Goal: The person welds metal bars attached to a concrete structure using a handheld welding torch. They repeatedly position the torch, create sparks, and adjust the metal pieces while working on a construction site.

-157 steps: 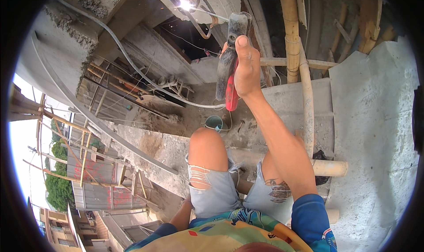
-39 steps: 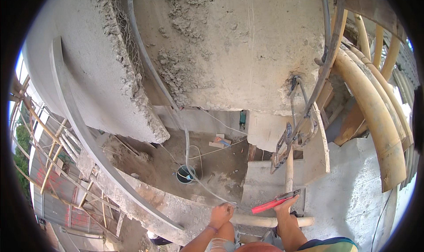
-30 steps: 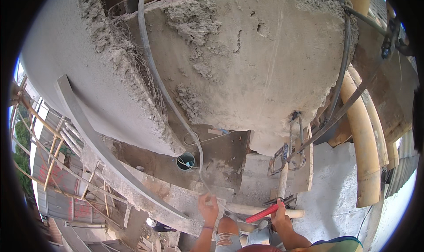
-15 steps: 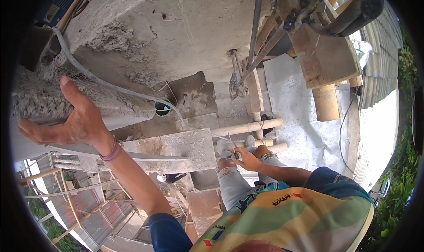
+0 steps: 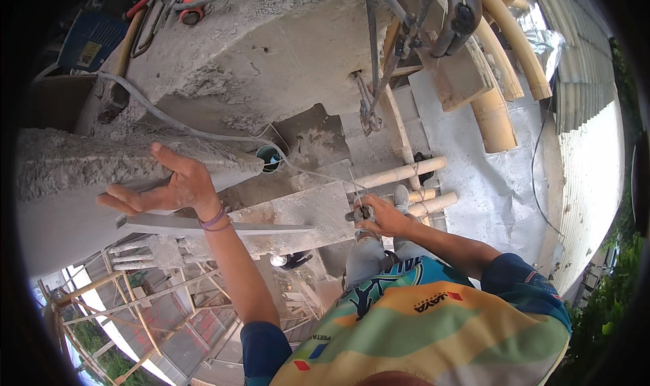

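Note:
My left hand (image 5: 183,186) is open, with its thumb and fingers apart and nothing in them. It hovers by the side of a rough concrete beam (image 5: 68,206), above a long pale strip (image 5: 264,229). Whether it touches the beam I cannot tell. In front of my legs, my right hand (image 5: 384,217) is closed around a small dark object (image 5: 362,213), too small and covered to name. A thin light line rises from this hand toward a grey hose (image 5: 159,118) that runs along the concrete to the upper left. A dark bucket (image 5: 269,159) stands between my hands.
Bamboo poles (image 5: 399,172) lie by my feet, beside metal sheeting (image 5: 474,156). A chain (image 5: 369,120) hangs ahead. At the upper left are a blue box-like thing (image 5: 88,44) and a red-handled tool (image 5: 193,0). A person in a white helmet (image 5: 278,259) is below, near bamboo scaffolding (image 5: 128,298).
The view has shifted, showing more at the upper left. Both hands sit higher in the picture. My left hand stays spread, and my right hand keeps its closed grip.

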A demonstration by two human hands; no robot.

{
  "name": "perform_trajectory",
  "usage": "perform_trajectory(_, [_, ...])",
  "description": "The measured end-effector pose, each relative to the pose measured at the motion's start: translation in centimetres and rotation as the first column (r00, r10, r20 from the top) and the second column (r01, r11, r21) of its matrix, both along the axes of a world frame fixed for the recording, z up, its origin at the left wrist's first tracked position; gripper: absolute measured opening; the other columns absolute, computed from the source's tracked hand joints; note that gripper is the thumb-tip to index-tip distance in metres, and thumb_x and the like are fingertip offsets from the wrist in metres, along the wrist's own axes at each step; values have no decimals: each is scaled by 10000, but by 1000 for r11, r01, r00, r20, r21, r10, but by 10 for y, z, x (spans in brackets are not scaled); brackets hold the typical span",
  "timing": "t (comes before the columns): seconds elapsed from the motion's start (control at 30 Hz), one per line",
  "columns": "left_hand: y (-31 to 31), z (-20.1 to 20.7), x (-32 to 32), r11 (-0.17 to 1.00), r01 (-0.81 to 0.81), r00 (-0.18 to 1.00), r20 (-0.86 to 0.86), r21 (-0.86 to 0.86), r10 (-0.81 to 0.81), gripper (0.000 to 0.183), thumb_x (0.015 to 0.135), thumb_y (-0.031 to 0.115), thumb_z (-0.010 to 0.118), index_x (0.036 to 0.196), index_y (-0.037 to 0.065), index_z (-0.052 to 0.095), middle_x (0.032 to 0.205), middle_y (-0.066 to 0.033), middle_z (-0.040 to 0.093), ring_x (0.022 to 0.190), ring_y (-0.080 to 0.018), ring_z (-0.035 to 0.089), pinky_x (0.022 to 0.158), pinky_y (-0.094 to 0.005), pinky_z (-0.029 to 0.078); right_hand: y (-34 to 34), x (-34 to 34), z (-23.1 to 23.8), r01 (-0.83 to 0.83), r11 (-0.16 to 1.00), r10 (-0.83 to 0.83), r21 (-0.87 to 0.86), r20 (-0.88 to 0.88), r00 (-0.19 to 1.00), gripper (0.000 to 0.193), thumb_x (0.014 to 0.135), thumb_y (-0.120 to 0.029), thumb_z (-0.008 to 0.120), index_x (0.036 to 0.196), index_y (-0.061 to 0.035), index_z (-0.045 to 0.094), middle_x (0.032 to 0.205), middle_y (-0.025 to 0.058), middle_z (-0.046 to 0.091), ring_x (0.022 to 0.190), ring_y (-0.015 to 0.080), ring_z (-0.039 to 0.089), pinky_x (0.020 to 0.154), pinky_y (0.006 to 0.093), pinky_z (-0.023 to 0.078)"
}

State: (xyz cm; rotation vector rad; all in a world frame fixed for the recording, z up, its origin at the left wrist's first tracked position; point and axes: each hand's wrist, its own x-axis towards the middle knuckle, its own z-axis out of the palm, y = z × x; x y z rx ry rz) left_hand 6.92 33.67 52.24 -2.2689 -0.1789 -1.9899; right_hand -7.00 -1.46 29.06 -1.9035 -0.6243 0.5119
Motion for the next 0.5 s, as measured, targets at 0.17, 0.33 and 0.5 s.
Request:
perform_trajectory(0.17, [2,3,-1,999,47,999,6,-7,-47,727,914,219,673,1455,-43,263,1519,-317,187,1461,-466,164,1153,-607,237,24,18,48,79,990,-87,115,65,994,588,804,-303,799,1218,-12,499,1135,199,571,997,396,602,856,440,497])
perform_trajectory(0.33, [2,-1,-1,998,49,999,1,-39,-49,728,917,206,664,1461,-46,251,1528,-322,171,1462,-488,141,1160,-603,222,40,36,89,142,963,-117,231,-118,986,668,782,-277,823,1264,33,480,1152,215,573,834,335,668,725,382,548])
perform_trajectory(0.5, [-1,0,-1,998,33,999,6,-48,-33,706,926,238,657,1444,-49,271,1513,-335,181,1453,-496,149,1154,-614,213,83,53,128,205,939,-188,277,-87,978,864,746,-385,846,1320,127,451,1060,226,609,765,250,652,705,354,523])
